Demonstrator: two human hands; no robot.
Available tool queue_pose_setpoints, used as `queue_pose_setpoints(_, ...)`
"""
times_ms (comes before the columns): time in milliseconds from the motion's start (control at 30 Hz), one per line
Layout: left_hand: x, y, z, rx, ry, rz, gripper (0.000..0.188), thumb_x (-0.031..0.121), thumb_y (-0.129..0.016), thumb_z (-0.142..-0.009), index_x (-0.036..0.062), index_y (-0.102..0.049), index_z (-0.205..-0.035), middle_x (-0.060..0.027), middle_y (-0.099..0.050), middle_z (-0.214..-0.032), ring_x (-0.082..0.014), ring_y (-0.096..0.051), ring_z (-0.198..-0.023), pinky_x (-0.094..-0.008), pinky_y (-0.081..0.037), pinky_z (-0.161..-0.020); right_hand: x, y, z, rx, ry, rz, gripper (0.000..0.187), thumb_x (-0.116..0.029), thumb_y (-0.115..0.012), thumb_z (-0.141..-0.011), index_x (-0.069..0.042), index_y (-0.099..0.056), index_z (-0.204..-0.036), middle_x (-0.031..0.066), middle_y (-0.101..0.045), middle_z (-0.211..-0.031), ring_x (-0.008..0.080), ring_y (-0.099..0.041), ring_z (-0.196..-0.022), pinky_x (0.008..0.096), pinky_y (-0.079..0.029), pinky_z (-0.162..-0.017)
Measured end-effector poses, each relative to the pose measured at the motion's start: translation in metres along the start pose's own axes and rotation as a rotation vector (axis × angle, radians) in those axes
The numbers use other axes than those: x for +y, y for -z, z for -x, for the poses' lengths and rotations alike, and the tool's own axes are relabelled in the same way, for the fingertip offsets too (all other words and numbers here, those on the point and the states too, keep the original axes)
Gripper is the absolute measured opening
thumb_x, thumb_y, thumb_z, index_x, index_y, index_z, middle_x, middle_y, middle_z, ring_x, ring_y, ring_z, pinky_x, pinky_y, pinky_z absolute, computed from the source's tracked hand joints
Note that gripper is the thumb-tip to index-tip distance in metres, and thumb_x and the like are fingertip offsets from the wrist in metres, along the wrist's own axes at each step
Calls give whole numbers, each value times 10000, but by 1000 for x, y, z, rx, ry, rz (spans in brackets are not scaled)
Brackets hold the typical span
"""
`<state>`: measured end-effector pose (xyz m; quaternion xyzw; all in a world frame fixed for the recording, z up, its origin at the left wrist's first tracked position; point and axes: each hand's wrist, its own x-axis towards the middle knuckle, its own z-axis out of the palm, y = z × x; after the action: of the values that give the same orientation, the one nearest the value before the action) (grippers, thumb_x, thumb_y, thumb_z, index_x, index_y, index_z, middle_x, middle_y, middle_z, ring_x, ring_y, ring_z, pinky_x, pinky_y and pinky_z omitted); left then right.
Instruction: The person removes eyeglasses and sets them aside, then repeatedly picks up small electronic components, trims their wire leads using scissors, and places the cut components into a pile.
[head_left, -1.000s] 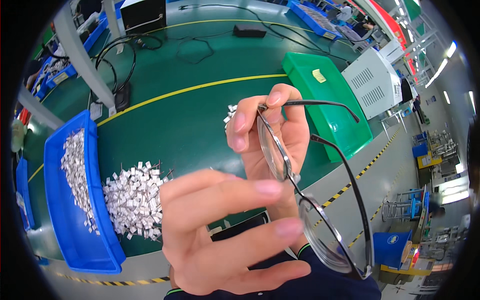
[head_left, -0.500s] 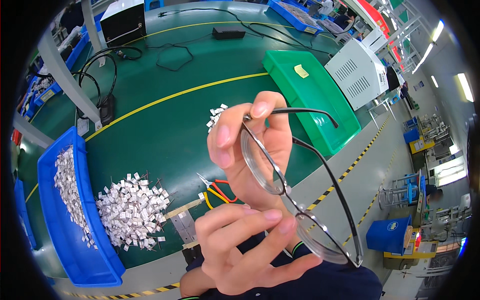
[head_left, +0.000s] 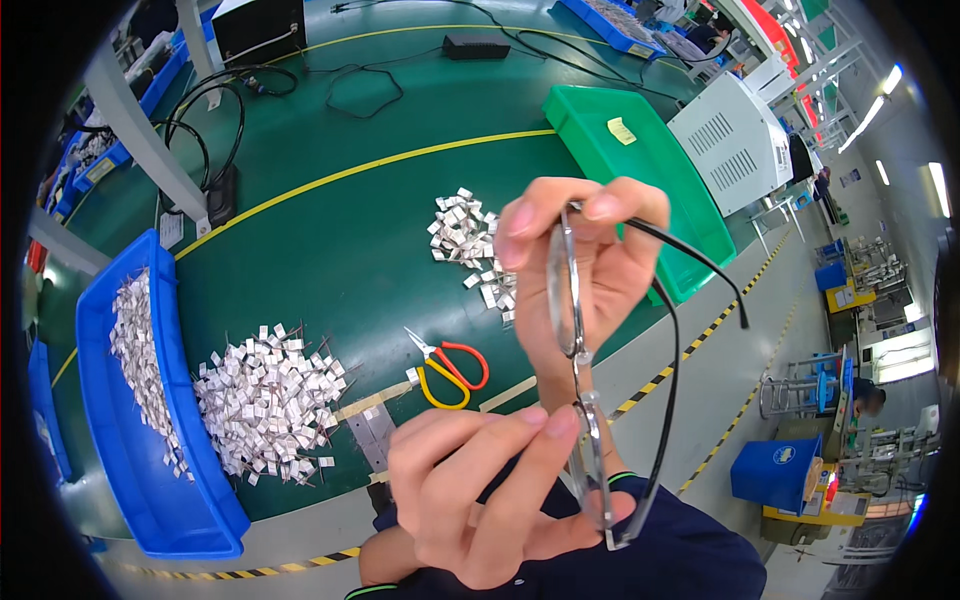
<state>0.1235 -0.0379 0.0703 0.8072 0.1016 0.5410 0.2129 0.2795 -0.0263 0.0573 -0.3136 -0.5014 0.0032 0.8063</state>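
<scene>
A pair of eyeglasses [head_left: 575, 290] with a thin metal frame and dark temples is held up in front of me, its lenses seen nearly edge-on. My right hand [head_left: 600, 265] pinches the upper end by the hinge, thumb and fingers closed on it. Lower down, my left hand [head_left: 480, 490] has its fingertips at the rim near the bridge and its thumb at the lower lens. Below the glasses, scissors [head_left: 445, 370] with one red and one yellow handle loop lie on the green table [head_left: 330, 240]. Behind my right hand is a small pile of white block-shaped parts [head_left: 465, 235].
A larger heap of white leaded parts [head_left: 270, 400] lies beside a blue bin [head_left: 205, 440] holding more of them. At the far right stands a green tray [head_left: 650, 190] with a yellow note, next to a pale vented machine [head_left: 725, 145]. A metal plate [head_left: 372, 435] sits at the near edge.
The glasses have turned from a slanted view to nearly edge-on, and my right hand has shifted right. More of the small pile and the scissors now shows. The whole view has moved slightly.
</scene>
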Motion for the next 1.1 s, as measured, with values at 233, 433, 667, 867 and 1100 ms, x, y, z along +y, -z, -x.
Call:
queue_pose_setpoints(233,-18,6,-5,-94,-152,-74,559,508,-452,-864,-19,-632,-909,-140,-579,-871,-257,-508,-709,-331,-399,-547,-12,15,-3,-88,125,168,76,10,-404,-935,-49,-379,-976,217,-606,-735,157,-533,-507,238,-454,-457)
queue_pose_setpoints(433,-17,4,-2,-23,-82,-77,401,394,-449,-821,80,-697,-845,-19,-625,-850,-188,-519,-693,-302,-405,-585,-12,11,2,-117,136,164,108,58,-382,-916,-39,-383,-965,222,-605,-726,158,-517,-486,234,-438,-440)
queue_pose_setpoints(667,-17,7,-5,-125,-62,-40,445,434,-457,-802,56,-691,-825,-22,-623,-834,-193,-510,-684,-311,-409,-596,-12,8,6,-119,118,177,116,62,-373,-916,-38,-387,-973,217,-607,-731,150,-523,-494,225,-435,-447)
queue_pose_setpoints(867,-17,9,-6,-132,-76,-72,463,430,-427,-822,51,-692,-823,-32,-623,-814,-201,-513,-683,-315,-411,-594,-15,8,11,-159,29,207,131,14,-388,-935,-76,-378,-1030,202,-568,-768,178,-498,-531,257,-440,-486)
queue_pose_setpoints(1100,-39,7,-3,-114,-23,168,577,477,-374,-869,-12,-677,-834,-89,-619,-812,-228,-529,-671,-338,-428,-569,-18,11,11,-175,23,395,80,-31,-395,-950,-61,-381,-1023,199,-580,-734,153,-494,-523,226,-410,-482)
